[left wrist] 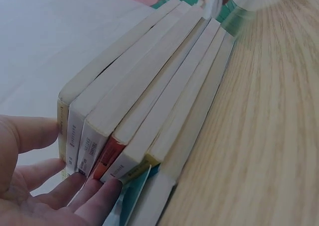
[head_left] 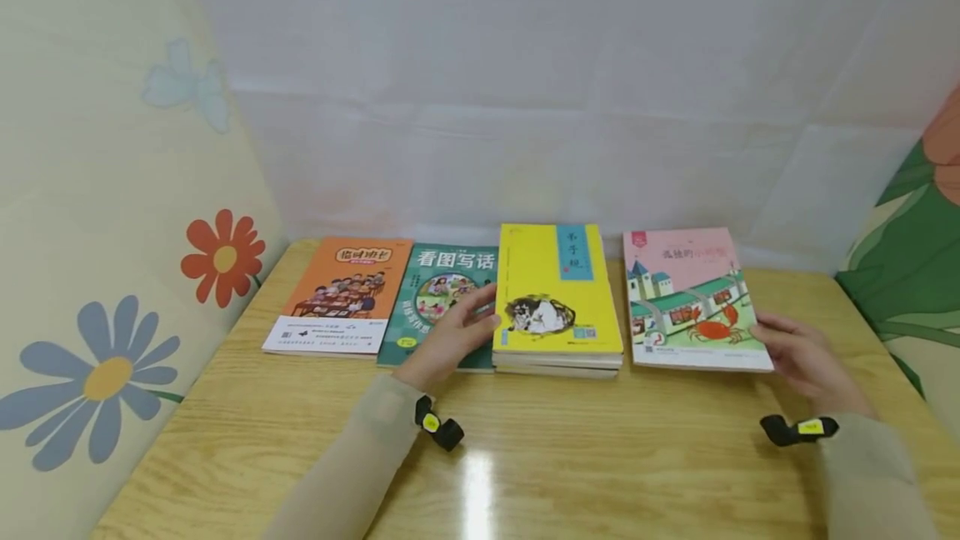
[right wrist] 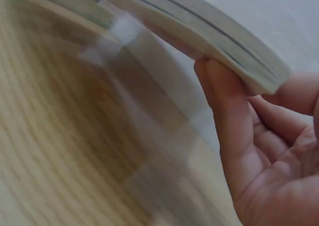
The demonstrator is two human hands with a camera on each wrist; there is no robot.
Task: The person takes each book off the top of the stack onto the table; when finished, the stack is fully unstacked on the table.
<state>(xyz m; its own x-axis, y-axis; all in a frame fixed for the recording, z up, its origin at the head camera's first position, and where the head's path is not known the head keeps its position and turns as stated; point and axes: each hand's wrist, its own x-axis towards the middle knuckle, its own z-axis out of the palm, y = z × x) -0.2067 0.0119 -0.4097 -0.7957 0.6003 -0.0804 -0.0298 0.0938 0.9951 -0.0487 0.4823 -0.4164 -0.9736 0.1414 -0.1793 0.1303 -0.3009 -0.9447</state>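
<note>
Your two beige sleeves [head_left: 341, 465] reach over one wooden worktop [head_left: 600, 457].
Your left hand [head_left: 452, 342], fingers loosely spread, touches the spines of one yellow-topped stack of at least six books [head_left: 557, 290]; your right hand [head_left: 810, 361] pinches one pink crab-cover book [head_left: 682, 290] by its right edge. One orange book [head_left: 345, 286] and one green book [head_left: 442, 298] lie left of the stack.
</note>
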